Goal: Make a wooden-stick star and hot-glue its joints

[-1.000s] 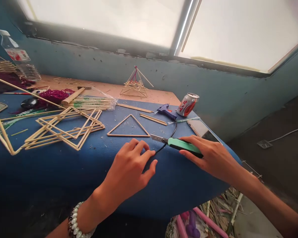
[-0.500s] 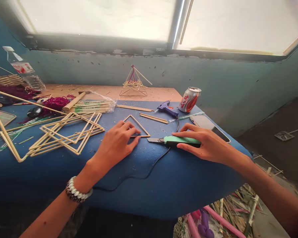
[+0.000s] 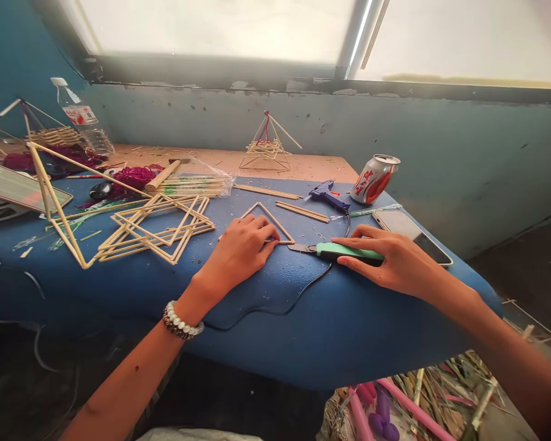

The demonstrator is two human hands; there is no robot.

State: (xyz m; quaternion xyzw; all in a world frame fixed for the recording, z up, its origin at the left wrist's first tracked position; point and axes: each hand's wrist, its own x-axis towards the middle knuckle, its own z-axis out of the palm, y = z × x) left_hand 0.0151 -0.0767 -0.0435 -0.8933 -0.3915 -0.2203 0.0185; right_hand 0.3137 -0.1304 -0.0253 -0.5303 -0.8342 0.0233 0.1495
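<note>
My left hand (image 3: 247,245) is closed on the near side of a small frame of thin wooden sticks (image 3: 276,222), which lies flat on the blue padded surface. Part of that frame is hidden under my fingers. A green and black utility knife (image 3: 346,250) lies in my right hand (image 3: 380,254), fingers along its handle. Its blade is out and points left, close to the frame's right corner. Left of my left hand are larger stick frames (image 3: 158,229), overlapping in a star shape.
Behind my hands lie loose sticks (image 3: 302,212), a blue glue gun (image 3: 327,193) with its black cord, a can (image 3: 375,179) and a phone (image 3: 413,236). A stick pyramid (image 3: 266,147) stands at the back. At left are a hammer (image 3: 163,176), purple yarn (image 3: 138,176) and a bottle (image 3: 83,119).
The camera view has turned left, so everything sits further right in the picture. My left hand still holds the frame and my right hand still holds the knife.
</note>
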